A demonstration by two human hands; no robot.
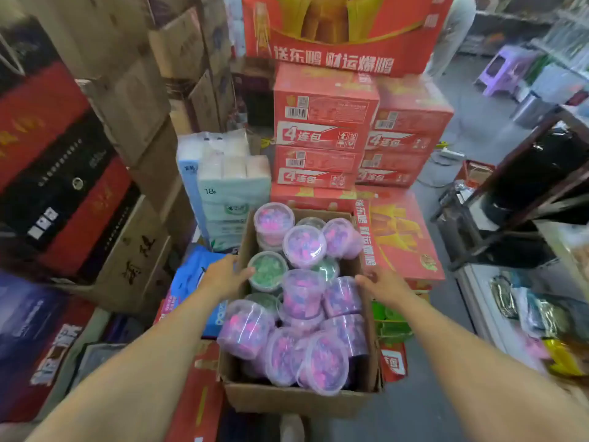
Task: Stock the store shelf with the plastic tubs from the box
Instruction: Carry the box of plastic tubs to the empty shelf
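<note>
- Crowded stockroom aisle, brown cartons (134, 100) stacked high at left, grey floor at right.
- Cardboard box (296, 400) sat centre frame, top open, resting over flat red and blue packs below.
- Plastic tubs (304, 245) filled the box: clear, lidded, mostly pink-and-purple contents, piled loosely; far ones upright, near ones tipped on their sides.
- Green tub (267, 269) stood upright by the box's left wall; a few more green ones showed lower down between the pink.
- All tubs were inside the box, none on a shelf.
- Left hand (228, 275) gripped the box's left wall, fingers curled over the rim just beside the green tub.
- Right hand (384, 285) held the right wall, fingers hooked on the rim, touching a tipped purple tub's side; edges blurred.
- Both forearms were bare, reaching in from the bottom corners.
- Red cartons (322, 135) with white "4" labels were stacked behind the box, a bigger red-and-yellow carton on top.
- Tissue packs (229, 186), white and pale green, stood just left of the red stack, marked "18".
- Store shelf (478, 282) ran along the right edge, bagged goods on it.
- Purple stool (506, 68) stood far back right, near a person's light trousers (455, 33).
</note>
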